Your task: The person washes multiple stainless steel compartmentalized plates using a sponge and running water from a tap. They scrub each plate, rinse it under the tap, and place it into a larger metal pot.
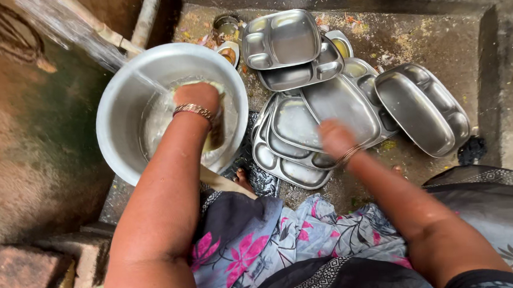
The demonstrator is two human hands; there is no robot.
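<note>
Your single head camera is looking steeply down, close over the ground (416,39), arms entering from 6 o'clock.

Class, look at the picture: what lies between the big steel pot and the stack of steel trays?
In the head view, between the pot and the trays lie a strip of dark patterned cloth and a toe on the wet floor.
</note>
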